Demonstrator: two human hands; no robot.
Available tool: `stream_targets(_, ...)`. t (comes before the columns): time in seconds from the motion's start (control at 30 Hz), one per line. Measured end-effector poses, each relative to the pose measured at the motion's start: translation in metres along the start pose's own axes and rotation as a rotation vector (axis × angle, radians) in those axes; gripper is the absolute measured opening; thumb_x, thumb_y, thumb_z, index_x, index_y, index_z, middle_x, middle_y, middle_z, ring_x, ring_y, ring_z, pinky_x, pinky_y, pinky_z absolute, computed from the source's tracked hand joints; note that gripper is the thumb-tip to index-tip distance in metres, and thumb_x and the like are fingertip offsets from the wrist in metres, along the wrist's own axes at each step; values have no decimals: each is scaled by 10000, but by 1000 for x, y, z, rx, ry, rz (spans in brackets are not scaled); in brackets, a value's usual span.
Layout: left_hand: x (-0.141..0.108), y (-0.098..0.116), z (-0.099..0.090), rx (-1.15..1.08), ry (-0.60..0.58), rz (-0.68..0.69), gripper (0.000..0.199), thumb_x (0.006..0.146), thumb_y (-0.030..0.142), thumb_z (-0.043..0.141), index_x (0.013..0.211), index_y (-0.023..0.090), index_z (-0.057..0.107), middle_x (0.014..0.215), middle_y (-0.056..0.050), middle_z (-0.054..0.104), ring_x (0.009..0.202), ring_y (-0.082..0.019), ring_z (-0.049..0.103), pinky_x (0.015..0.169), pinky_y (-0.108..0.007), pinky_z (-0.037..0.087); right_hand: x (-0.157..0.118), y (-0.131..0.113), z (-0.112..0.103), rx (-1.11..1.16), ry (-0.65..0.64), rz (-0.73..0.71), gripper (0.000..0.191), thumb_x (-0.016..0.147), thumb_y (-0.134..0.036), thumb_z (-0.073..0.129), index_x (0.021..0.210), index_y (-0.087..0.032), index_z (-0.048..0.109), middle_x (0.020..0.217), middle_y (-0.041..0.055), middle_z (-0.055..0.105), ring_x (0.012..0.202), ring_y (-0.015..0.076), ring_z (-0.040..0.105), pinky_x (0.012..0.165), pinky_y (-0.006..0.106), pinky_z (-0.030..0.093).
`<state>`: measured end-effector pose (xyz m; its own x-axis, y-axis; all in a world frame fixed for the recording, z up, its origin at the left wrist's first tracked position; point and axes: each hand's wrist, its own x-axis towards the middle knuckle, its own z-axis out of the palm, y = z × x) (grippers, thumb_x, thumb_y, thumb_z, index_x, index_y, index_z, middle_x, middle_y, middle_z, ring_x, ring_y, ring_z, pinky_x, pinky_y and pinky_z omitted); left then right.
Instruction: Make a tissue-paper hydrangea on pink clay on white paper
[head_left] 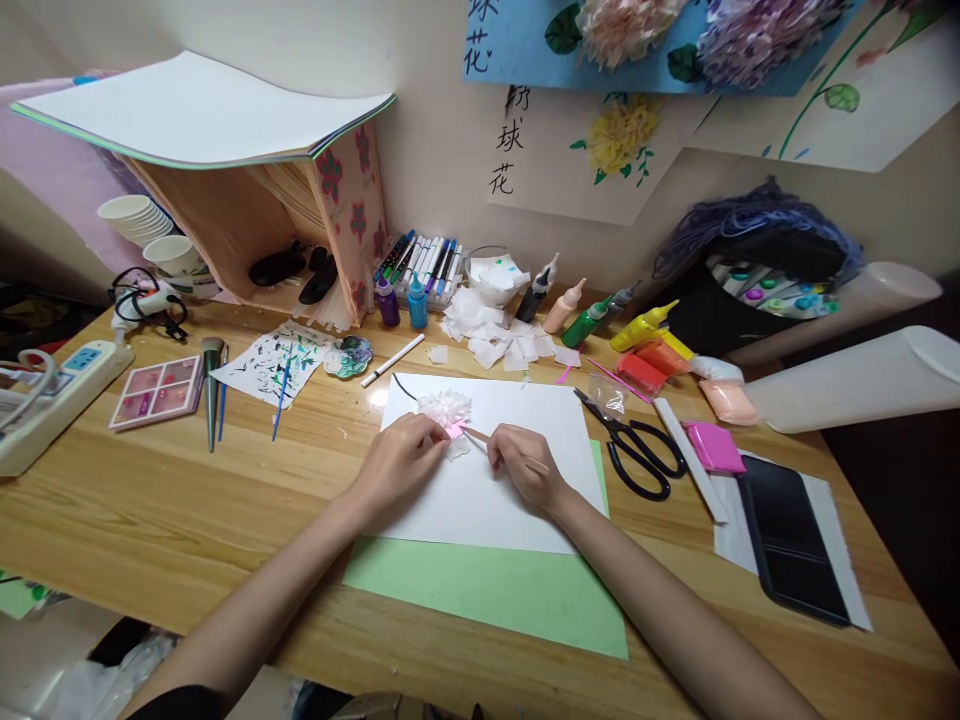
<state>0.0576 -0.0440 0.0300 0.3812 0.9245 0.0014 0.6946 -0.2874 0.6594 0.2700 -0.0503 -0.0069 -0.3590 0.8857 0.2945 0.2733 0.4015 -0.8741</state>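
Note:
A white sheet of paper (495, 510) lies over a green sheet (487, 590) on the wooden table. On the white sheet is a fluffy pale flower (444, 405), with a dark curved line at its upper left. A small pink piece (455, 430) sits at the flower's lower edge. My left hand (401, 455) rests beside the flower, its fingertips pressed together at the pink piece; what they pinch is too small to name. My right hand (529, 465) is closed around a thin stick (478, 435), whose tip reaches the pink piece.
Black scissors (637, 445) and a phone (791, 535) lie to the right. Behind the paper are white tissue pieces (487, 330), paint bottles (589, 322) and markers (424, 262). Brushes (211, 390), a palette (157, 390) and a power strip (60, 405) lie left.

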Motion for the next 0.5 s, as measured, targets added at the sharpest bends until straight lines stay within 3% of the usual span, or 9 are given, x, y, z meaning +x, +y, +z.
stream_targets(0.27,2,5,8,19,38,40,88,874,232,517,845,192,589,831,-19,634,808,-167,550,706,-287,416,5,0,2,13,-46,50,414,989,-352,311,676,-202,536,646,8,549,638,134,518,675,281,404)
stream_targets(0.5,20,15,12,228,41,72,134,893,215,477,860,186,604,868,-43,627,855,-186,540,723,-306,427,6,-1,3,45,-51,79,386,984,-356,339,716,-197,566,692,12,561,669,131,535,693,279,415)
